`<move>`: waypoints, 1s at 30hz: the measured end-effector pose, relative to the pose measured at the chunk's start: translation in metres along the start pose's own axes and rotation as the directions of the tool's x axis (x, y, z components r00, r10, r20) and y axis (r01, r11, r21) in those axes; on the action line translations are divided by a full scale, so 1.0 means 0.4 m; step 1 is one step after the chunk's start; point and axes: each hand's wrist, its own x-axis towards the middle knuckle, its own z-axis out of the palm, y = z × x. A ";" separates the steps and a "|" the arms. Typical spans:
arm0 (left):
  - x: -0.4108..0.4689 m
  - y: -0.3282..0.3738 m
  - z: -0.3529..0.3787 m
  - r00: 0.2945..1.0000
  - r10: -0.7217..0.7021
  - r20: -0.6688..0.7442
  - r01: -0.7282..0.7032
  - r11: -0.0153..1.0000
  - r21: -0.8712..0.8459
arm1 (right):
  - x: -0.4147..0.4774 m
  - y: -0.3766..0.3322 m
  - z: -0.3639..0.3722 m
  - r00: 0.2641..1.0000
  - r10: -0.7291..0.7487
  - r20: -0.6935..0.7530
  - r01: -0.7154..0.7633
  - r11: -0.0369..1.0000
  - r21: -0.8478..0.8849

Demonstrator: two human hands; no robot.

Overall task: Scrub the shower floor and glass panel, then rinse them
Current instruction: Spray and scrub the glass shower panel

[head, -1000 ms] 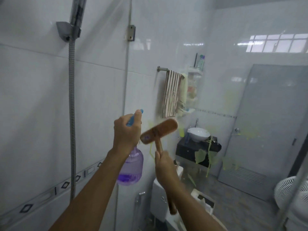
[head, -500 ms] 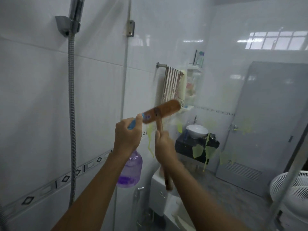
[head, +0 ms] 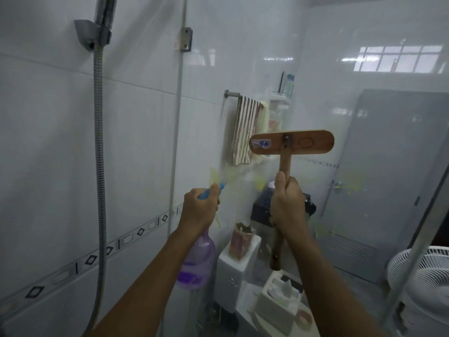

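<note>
I have 2 hands up in front of the glass panel (head: pixel 379 147), and the next move turns on where the brush head sits against the dirt. My right hand (head: pixel 288 207) is wrapped tight round the handle of the wooden scrub brush (head: pixel 291 145), thumb laid up along the shaft. The handle stands close to upright, and the head crosses it at the top like a T, its long axis nearly level, above the fist and a shade to its right. I see the flat wooden back, so I judge the bristles face the glass; whether they touch it I cannot tell. My left hand (head: pixel 199 210) grips the neck and trigger of the purple spray bottle (head: pixel 196 263), its blue nozzle aimed up and forward, with a pale haze above it that I take for spray. The yellowish smears (head: pixel 216 176) lie just past that nozzle, so they sit down and to the left of the brush head and closer to the left hand than to the right. To scrub them I reckon the head must come down and leftward, kept level for a wide pass. The shower floor is out of view.
</note>
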 end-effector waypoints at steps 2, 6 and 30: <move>0.000 0.008 0.025 1.000 0.016 0.003 -0.016 1.000 -0.014 | -0.008 0.014 -0.026 0.999 0.044 0.008 -0.044 0.999 0.006; -0.009 0.006 0.068 0.995 0.082 0.052 -0.083 0.996 0.022 | -0.027 0.035 -0.059 0.998 0.060 0.026 -0.061 0.997 0.043; -0.021 0.036 0.065 0.962 0.255 -0.093 -0.248 0.965 0.083 | -0.263 0.272 0.044 0.962 0.235 0.141 -0.204 0.957 -0.205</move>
